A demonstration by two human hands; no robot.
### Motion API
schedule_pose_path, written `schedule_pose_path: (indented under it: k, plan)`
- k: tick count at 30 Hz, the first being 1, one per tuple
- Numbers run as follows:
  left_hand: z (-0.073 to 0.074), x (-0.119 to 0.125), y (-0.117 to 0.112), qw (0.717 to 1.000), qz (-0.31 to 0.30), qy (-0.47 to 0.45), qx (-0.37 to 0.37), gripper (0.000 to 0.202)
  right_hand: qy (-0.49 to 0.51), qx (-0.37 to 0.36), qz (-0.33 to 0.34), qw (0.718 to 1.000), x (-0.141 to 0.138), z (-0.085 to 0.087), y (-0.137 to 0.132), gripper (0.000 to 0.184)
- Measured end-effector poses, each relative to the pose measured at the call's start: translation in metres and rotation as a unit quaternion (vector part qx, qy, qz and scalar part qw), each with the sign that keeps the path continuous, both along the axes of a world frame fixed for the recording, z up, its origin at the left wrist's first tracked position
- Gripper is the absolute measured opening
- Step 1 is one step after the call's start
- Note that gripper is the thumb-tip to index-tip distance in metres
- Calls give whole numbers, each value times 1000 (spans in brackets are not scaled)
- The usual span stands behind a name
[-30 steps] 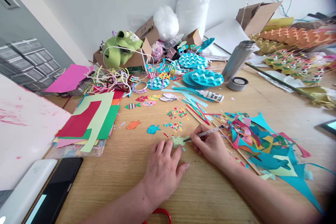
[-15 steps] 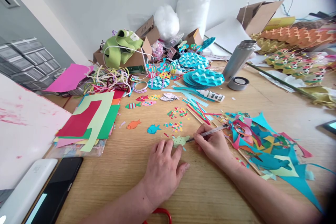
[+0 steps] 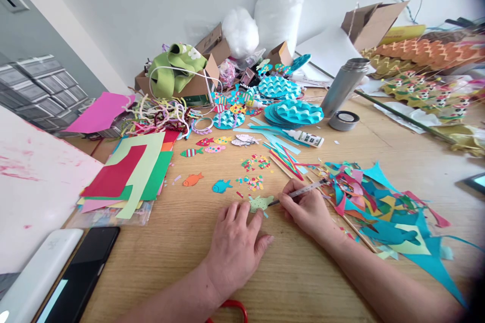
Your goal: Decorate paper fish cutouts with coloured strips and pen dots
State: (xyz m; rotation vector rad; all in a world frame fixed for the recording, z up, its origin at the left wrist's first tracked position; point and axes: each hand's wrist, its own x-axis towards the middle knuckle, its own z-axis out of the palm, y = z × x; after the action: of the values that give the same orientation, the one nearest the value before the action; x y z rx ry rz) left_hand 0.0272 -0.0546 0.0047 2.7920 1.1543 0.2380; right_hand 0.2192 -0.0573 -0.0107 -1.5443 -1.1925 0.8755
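A light green paper fish (image 3: 260,204) with dark dots lies on the wooden table (image 3: 170,272). My left hand (image 3: 235,239) rests flat with its fingers stretched out, the fingertips at the fish's lower left edge. In my right hand (image 3: 305,212) is a pen (image 3: 303,191), pinched between thumb and fingers, its dark tip at the fish's right end. Just beyond lie a blue paper fish (image 3: 222,186), an orange paper fish (image 3: 193,179) and small coloured paper bits (image 3: 251,181). Several decorated paper fish (image 3: 214,149) sit farther back.
Paper scraps (image 3: 390,212) are heaped right of my right hand, beside a thin wooden stick (image 3: 354,227). Coloured sheets (image 3: 151,176) and a phone (image 3: 81,272) lie left. A glue bottle (image 3: 306,138), blue wavy discs (image 3: 293,112) and a steel flask (image 3: 346,86) stand behind. Red handles (image 3: 237,305) show near me.
The pen and my right hand have shifted very slightly left, the tip moving at the fish's right end. My left hand and the fish look unmoved.
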Motion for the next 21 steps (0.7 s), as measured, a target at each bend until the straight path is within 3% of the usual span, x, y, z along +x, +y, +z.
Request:
schedule_pose_path:
  k: [21]
  plan:
    - [2,1,0,1000,2,4,-3,42,-17,-7,9,1000,0,1,-1,14]
